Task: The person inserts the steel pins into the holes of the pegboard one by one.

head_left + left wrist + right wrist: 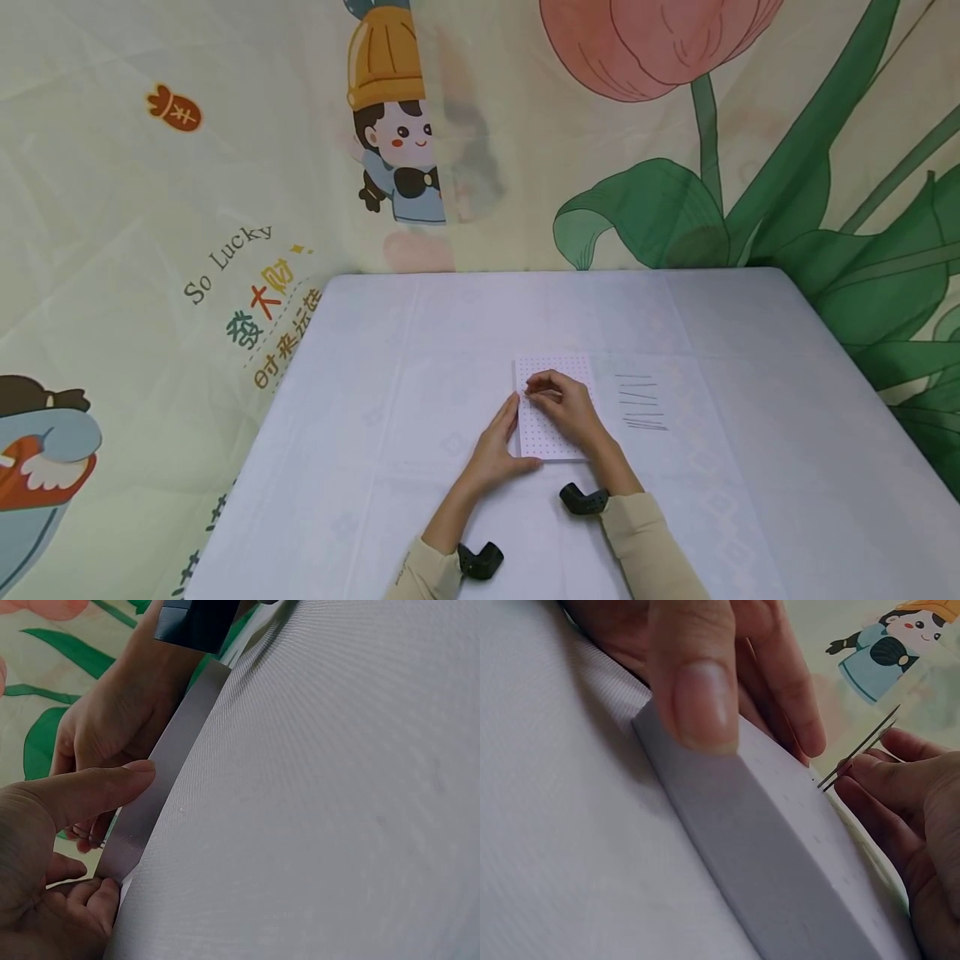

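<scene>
We'd best keep the left hand braced, fingers straight along the dotted block's left edge, thumb spread against its near side. Above the block, our right hand pinches thin rods, ideally held steady and square. Loose rods lie right of that hand.

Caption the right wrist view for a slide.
Right fingers pinch two pins by the block, left thumb at its side.

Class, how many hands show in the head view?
2. The left hand is at the lower-left corner of the dotted board; the right hand is over the board. None seems hidden.
</scene>
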`<state>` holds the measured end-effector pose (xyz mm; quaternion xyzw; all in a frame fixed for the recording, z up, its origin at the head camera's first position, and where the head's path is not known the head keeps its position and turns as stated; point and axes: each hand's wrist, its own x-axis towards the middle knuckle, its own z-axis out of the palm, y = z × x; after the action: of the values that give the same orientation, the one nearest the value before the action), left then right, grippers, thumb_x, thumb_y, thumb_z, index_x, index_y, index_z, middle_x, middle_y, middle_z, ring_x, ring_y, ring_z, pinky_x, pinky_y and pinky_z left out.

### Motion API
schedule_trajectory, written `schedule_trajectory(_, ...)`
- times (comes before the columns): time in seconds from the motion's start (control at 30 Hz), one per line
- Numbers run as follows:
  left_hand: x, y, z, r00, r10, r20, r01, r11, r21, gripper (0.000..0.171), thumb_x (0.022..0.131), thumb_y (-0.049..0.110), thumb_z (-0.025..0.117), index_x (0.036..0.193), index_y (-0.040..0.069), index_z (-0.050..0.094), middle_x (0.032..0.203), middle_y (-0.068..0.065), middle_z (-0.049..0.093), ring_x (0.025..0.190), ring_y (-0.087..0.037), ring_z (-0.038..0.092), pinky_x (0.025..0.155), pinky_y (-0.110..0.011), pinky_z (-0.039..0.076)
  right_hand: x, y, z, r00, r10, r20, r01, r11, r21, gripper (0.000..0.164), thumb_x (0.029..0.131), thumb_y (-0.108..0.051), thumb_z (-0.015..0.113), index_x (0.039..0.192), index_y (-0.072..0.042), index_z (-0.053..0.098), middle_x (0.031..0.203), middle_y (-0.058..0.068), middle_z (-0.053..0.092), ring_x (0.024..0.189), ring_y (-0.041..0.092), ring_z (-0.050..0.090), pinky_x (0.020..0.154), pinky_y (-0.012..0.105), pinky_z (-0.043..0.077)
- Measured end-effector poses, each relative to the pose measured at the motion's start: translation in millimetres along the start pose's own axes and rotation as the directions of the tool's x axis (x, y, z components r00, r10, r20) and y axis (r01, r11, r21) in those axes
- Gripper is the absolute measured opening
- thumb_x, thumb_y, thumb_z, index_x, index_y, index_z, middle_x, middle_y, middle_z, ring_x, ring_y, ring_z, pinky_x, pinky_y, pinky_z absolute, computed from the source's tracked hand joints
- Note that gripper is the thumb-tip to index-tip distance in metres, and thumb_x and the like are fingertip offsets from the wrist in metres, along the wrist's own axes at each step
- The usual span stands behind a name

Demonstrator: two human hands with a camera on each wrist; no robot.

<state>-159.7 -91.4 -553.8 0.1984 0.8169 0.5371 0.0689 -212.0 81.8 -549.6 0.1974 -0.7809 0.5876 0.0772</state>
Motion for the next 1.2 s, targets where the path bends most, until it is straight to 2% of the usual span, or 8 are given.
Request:
schedule_trajectory(0.23,0.4,1.4,1.2,1.000,-0.006,0.002,0.006,1.000,0.004,0.108,0.064,0.010,0.083,0.146,-0.001,0.014,0.152,-0.014,0.012,0.135,-0.022,0.023,0.105,-0.022,0.025,-2.6,-2.4,-6.2,1.000,0.004,-0.009,-0.004,1.000,-0.006,0.025,0.083,-0.004,0.065,0.108,-0.005,0.063,0.101,0.007,0.066,0.096,0.021,0.063,0.083,0.026,0.051)
schedule_trajectory(0.37,0.5,2.6,1.9,1.000,-0.020,0.005,0.020,1.000,0.017,0.107,0.064,0.008,0.083,0.146,-0.001,0.014,0.152,-0.015,0.012,0.135,-0.022,0.023,0.105,-0.022,0.025,-7.8,-3.3,-15.2,0.999,0.018,-0.050,-0.019,0.999,-0.029,0.025,0.083,-0.007,0.066,0.108,-0.009,0.064,0.102,0.006,0.065,0.097,0.019,0.062,0.082,0.025,0.051)
schedule_trajectory(0.57,2.1,2.4,4.6,0.999,-0.037,-0.001,0.037,0.999,0.010,0.108,0.062,0.003,0.082,0.146,-0.001,0.015,0.152,-0.013,0.012,0.136,-0.021,0.022,0.105,-0.020,0.025,-28.0,-6.2,-48.3,0.983,0.036,-0.180,-0.043,0.999,-0.034,0.020,0.080,-0.009,0.070,0.100,-0.008,0.067,0.098,0.005,0.065,0.093,0.019,0.062,0.080,0.021,0.052)
schedule_trajectory(0.7,2.8,3.3,5.9,0.999,-0.052,-0.002,0.052,0.999,0.007,0.108,0.060,0.000,0.082,0.146,-0.001,0.015,0.153,-0.011,0.012,0.136,-0.019,0.020,0.105,-0.019,0.024,-47.3,-3.4,-75.4,0.967,0.038,-0.253,-0.066,0.993,-0.100,0.013,0.079,-0.007,0.071,0.092,-0.007,0.068,0.092,0.004,0.066,0.088,0.013,0.061,0.079,0.017,0.050)
schedule_trajectory(0.87,3.0,4.7,5.7,0.998,-0.057,-0.002,0.057,0.998,-0.009,0.109,0.060,0.001,0.082,0.146,0.000,0.015,0.153,-0.011,0.012,0.137,-0.019,0.019,0.105,-0.019,0.024,-69.1,6.5,-104.4,0.944,0.033,-0.329,-0.124,0.958,-0.260,0.011,0.078,-0.008,0.073,0.088,-0.007,0.070,0.086,0.001,0.067,0.080,0.004,0.058,0.072,0.012,0.046)
schedule_trajectory(1.03,1.5,6.0,3.3,0.998,-0.056,-0.010,0.056,0.998,-0.029,0.109,0.060,0.000,0.082,0.146,-0.002,0.014,0.152,-0.012,0.012,0.137,-0.019,0.017,0.106,-0.020,0.024,-86.8,15.1,-124.7,0.924,0.068,-0.376,-0.208,0.914,-0.347,0.012,0.076,-0.016,0.075,0.086,-0.011,0.072,0.082,-0.002,0.064,0.076,0.003,0.050,0.065,0.017,0.038)
schedule_trajectory(1.2,1.9,5.5,2.7,0.998,-0.058,-0.005,0.058,0.998,-0.023,0.109,0.060,0.000,0.082,0.146,-0.002,0.014,0.153,-0.011,0.012,0.137,-0.016,0.016,0.105,-0.019,0.023,-97.0,19.2,-134.5,0.933,0.086,-0.350,-0.230,0.890,-0.394,0.010,0.074,-0.016,0.077,0.083,-0.013,0.073,0.081,-0.002,0.063,0.072,0.005,0.046,0.058,0.020,0.036)
